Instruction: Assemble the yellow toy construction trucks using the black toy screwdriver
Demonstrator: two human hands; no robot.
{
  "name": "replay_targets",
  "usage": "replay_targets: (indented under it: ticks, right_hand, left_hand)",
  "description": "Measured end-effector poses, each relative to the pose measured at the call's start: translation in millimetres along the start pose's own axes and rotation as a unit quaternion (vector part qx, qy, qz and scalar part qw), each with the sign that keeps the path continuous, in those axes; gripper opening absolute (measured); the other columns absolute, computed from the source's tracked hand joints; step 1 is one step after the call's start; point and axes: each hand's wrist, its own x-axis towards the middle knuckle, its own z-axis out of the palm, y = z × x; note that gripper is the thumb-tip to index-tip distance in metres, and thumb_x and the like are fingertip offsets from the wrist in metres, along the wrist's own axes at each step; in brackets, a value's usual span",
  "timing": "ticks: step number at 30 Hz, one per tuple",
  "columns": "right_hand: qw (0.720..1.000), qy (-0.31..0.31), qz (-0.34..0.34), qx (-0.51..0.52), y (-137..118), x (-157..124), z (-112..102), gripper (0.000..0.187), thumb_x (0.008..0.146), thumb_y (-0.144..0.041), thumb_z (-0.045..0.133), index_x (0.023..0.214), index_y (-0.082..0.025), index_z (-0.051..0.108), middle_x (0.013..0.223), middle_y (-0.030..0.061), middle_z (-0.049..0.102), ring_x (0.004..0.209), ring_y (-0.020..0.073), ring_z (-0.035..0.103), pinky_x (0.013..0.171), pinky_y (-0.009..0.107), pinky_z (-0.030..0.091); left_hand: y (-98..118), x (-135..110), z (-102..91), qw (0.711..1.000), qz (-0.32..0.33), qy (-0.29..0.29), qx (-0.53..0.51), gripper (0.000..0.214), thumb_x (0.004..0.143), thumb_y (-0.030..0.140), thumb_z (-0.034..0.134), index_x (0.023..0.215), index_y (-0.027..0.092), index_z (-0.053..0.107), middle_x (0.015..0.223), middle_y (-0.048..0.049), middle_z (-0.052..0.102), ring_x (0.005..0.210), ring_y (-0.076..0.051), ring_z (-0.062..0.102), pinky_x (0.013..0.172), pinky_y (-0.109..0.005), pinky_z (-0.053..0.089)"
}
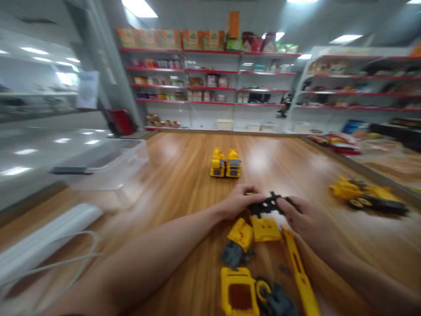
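Note:
Between my two hands is a flat black toy chassis piece (270,204) with small holes and side stubs. My left hand (241,201) pinches its left end, and my right hand (297,215) grips its right end. Just below lie a yellow block-like part (266,229) and a yellow and grey toy part (241,235). A long slotted yellow arm (301,272) lies beside my right wrist. Nearer me are a yellow frame (240,289), a black wheel with a yellow hub (263,289) and a dark grey part (279,303).
Two yellow toy trucks (225,164) stand side by side farther back on the wooden table (177,175). Another yellow toy vehicle (368,195) is at the right. At the left are a clear plastic box (128,175) and a white power strip (49,241) with a cable. Stocked shelves (210,103) stand behind.

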Motion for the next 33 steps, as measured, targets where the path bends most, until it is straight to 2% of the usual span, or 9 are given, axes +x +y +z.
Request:
replay_targets:
  ticks: [4,7,9,12,15,18,23,28,33]
  right_hand:
    - [0.997,0.01,0.047,0.062,1.3,2.3,2.6,0.045,0.09,-0.053,0.051,0.063,-0.017,0.051,0.054,-0.0042,0.043,0.049,0.0091,0.039,0.046,0.022,0.03]
    - [0.996,0.017,0.026,0.081,0.6,2.5,6.4,0.036,0.09,-0.048,0.054,0.079,-0.015,0.06,0.059,-0.0044,0.047,0.051,0.0087,0.041,0.049,0.021,0.033]
    - [0.999,0.0,-0.01,0.049,-2.9,-2.3,6.9,0.028,0.088,-0.042,0.06,0.087,-0.015,0.065,0.063,-0.0034,0.053,0.055,0.009,0.046,0.052,0.021,0.036]
    - [0.993,-0.065,-0.098,-0.006,-8.5,-12.1,9.1,0.018,0.086,-0.032,0.063,0.09,-0.016,0.07,0.067,-0.0011,0.061,0.058,0.0094,0.051,0.056,0.021,0.04]
    - [0.967,-0.136,-0.213,-0.025,-11.6,-20.8,15.3,0.019,0.088,-0.027,0.061,0.1,-0.017,0.071,0.083,0.0037,0.068,0.07,0.0119,0.059,0.066,0.023,0.044]
    - [0.94,-0.2,-0.27,-0.052,-12.3,-26.3,20.6,0.021,0.09,-0.027,0.059,0.105,-0.019,0.071,0.087,0.0057,0.069,0.076,0.014,0.061,0.069,0.024,0.045]
    - [0.919,-0.278,-0.275,-0.049,-11.6,-27.4,17.5,0.016,0.089,-0.025,0.059,0.096,-0.018,0.072,0.086,0.005,0.072,0.076,0.0144,0.065,0.068,0.023,0.046]
    - [0.918,-0.306,-0.25,-0.03,-13.7,-26.8,10.8,0.017,0.086,-0.027,0.06,0.094,-0.018,0.073,0.082,0.0046,0.075,0.071,0.0144,0.068,0.068,0.023,0.049]
    - [0.891,-0.379,-0.249,-0.032,-23.0,-30.3,7.6,0.024,0.083,-0.015,0.059,0.102,-0.022,0.073,0.09,0.0014,0.076,0.078,0.0136,0.069,0.071,0.021,0.049]
  left_hand:
    - [-0.3,4.2,-2.9,0.999,-0.009,0.033,-0.009,0.033,0.073,0.043,0.072,0.072,0.013,0.058,0.059,0.0034,0.054,0.045,-0.006,0.047,0.039,-0.015,0.037]
    - [-0.7,8.0,-5.3,0.996,-0.025,0.06,-0.067,0.032,0.078,0.046,0.065,0.075,0.016,0.056,0.055,0.006,0.048,0.039,-0.006,0.042,0.033,-0.017,0.036]
    - [0.7,8.9,-6.7,0.992,-0.019,0.069,-0.101,0.03,0.081,0.045,0.063,0.079,0.016,0.055,0.054,0.007,0.046,0.037,-0.006,0.039,0.034,-0.018,0.039]
    - [3.2,8.5,-9.3,0.989,-0.006,0.048,-0.137,0.024,0.081,0.038,0.066,0.084,0.017,0.054,0.059,0.0044,0.053,0.042,-0.008,0.048,0.042,-0.023,0.049]
    - [5.2,6.5,-11.2,0.987,-0.011,0.015,-0.16,0.023,0.081,0.028,0.066,0.099,0.017,0.057,0.072,-0.0005,0.062,0.053,-0.013,0.06,0.054,-0.032,0.058]
    - [7.1,4.5,-11.5,0.98,-0.027,0.004,-0.199,0.021,0.081,0.02,0.063,0.101,0.014,0.06,0.079,-0.0041,0.066,0.065,-0.016,0.067,0.067,-0.036,0.06]
    - [8.5,2.5,-8.6,0.976,-0.046,-0.014,-0.212,0.032,0.078,0.011,0.062,0.11,0.013,0.058,0.089,-0.0087,0.071,0.077,-0.023,0.071,0.08,-0.045,0.057]
    - [3.8,3.9,-6.5,0.98,-0.069,-0.033,-0.183,0.036,0.078,0.014,0.067,0.112,0.013,0.056,0.088,-0.0101,0.071,0.074,-0.024,0.072,0.07,-0.038,0.059]
    - [2.7,3.2,-2.1,0.983,-0.074,-0.018,-0.169,0.036,0.07,0.011,0.073,0.102,0.015,0.056,0.082,-0.006,0.069,0.066,-0.02,0.07,0.059,-0.032,0.058]
